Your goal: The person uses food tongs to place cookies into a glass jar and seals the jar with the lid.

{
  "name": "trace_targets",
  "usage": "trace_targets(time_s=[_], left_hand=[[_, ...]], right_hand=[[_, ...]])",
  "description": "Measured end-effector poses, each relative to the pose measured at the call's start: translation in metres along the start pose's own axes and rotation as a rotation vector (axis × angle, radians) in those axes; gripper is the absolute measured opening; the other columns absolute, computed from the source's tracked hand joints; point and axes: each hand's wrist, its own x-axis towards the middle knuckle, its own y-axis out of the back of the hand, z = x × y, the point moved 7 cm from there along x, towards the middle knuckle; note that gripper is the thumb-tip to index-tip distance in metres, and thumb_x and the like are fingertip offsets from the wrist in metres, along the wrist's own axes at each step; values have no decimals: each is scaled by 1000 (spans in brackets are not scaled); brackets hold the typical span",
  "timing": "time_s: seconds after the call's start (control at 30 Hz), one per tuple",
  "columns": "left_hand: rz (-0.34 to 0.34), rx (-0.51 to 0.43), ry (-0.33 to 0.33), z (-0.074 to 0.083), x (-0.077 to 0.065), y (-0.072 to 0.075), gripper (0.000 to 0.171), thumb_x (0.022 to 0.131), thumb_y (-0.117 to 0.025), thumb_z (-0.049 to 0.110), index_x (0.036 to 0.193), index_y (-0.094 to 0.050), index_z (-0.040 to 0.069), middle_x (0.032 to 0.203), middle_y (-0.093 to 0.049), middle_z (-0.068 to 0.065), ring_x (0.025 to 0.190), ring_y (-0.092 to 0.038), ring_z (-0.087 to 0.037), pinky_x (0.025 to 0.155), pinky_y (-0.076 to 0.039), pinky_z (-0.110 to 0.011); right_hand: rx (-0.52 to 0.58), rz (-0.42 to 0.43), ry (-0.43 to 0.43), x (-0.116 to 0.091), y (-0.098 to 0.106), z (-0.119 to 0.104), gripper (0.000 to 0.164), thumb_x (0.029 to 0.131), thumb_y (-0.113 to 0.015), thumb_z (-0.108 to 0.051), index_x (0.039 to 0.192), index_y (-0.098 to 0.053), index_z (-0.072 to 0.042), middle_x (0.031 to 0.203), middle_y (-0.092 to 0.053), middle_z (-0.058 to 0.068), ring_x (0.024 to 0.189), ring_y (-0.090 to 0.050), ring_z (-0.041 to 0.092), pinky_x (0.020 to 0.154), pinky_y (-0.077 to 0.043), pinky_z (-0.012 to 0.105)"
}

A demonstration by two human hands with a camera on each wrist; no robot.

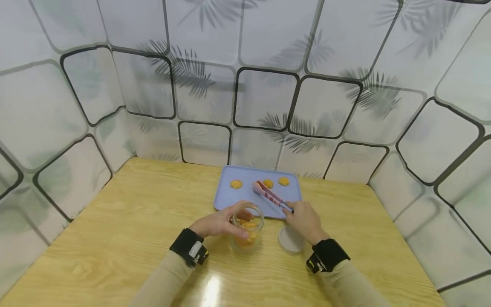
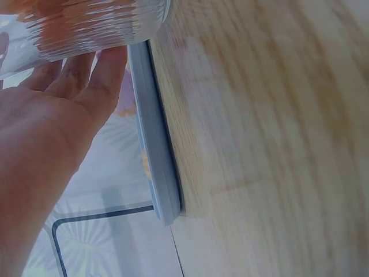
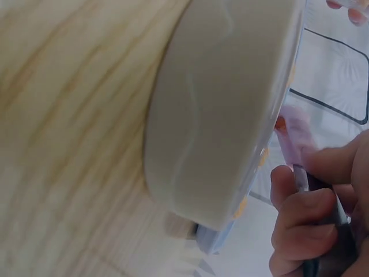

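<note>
My left hand [image 1: 218,222] grips a clear glass jar [image 1: 245,246] from its left side, fingers behind and thumb in front. Inside the jar are several yellow-orange cookie-like pieces [image 1: 248,224]. My right hand [image 1: 305,221] holds a pair of tongs [image 1: 273,198] by the dark handle, also seen curled round it in the right wrist view. The pink tong tips extend over a light blue tray [image 1: 227,199]. On that tray lie a cookie [image 1: 236,184] at left, a second cookie [image 1: 267,183] beside the tong tips and a third cookie [image 1: 284,181] at right. Whether the tips pinch anything cannot be told.
A round whitish lid [image 1: 290,240] lies on the wooden table [image 1: 115,221] just below my right hand, right of the jar. Patterned curtain-like walls [image 1: 264,100] enclose the table at the back and both sides.
</note>
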Motion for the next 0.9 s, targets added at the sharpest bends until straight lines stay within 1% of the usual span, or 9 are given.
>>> trace_targets(time_s=[0.03,0.13,0.17,0.27,0.4,0.5,0.67,0.77,0.9], left_hand=[[2,1,2,1,0,0,82,89,-79,35,157,-33,27,149,-48,-20,140,-45,-31,110,-42,-48],[-2,-9,5,1,0,-2,81,88,-79,34,155,-34,30,148,-50,-19,140,-45,-30,111,-41,-47],[-1,-8,6,1,1,-2,81,88,-80,34,155,-35,30,148,-50,-18,139,-46,-29,111,-41,-47],[-1,0,9,1,-1,-2,79,88,-80,34,153,-36,33,148,-50,-17,139,-46,-28,110,-42,-45],[3,18,0,3,-3,1,75,88,-79,33,152,-39,34,149,-49,-18,138,-45,-28,108,-44,-44],[12,14,-3,4,-4,4,75,88,-79,31,152,-40,32,148,-49,-19,138,-46,-29,108,-45,-44],[17,-8,-15,2,-4,5,78,87,-80,30,153,-38,27,146,-51,-20,137,-46,-30,108,-44,-46],[8,-19,-24,0,-3,2,78,88,-79,30,154,-37,25,146,-50,-21,137,-45,-31,109,-43,-45],[6,-21,-26,0,-3,1,77,88,-78,32,154,-37,26,147,-49,-21,138,-44,-30,109,-43,-45]], right_hand=[[-13,3,6,0,0,0,36,99,-64,-22,127,-70,0,118,-72,23,69,-66,23,55,-49,35],[-34,11,10,1,0,3,26,100,-63,-20,113,-77,-2,94,-76,16,78,-68,25,60,-49,37],[-33,12,10,1,0,4,24,100,-63,-19,109,-77,-3,84,-73,13,73,-66,24,59,-47,35],[-7,9,-12,0,0,5,22,100,-64,-19,107,-78,-5,67,-59,6,56,-41,14,52,-28,29],[15,27,-27,-1,1,4,30,99,-65,-20,121,-75,-3,79,-71,14,53,-35,13,49,-26,27],[21,39,-8,-2,3,3,30,99,-66,-20,122,-74,-2,79,-72,15,52,-34,12,49,-27,27],[31,39,51,-7,6,1,25,100,-65,-18,114,-77,-1,67,-61,5,53,-35,12,50,-27,26],[59,32,50,-15,10,3,25,100,-64,-16,113,-77,1,65,-56,4,51,-36,11,48,-27,24],[134,44,37,-26,18,2,31,100,-64,-16,122,-72,3,73,-68,10,49,-34,9,45,-27,23]])
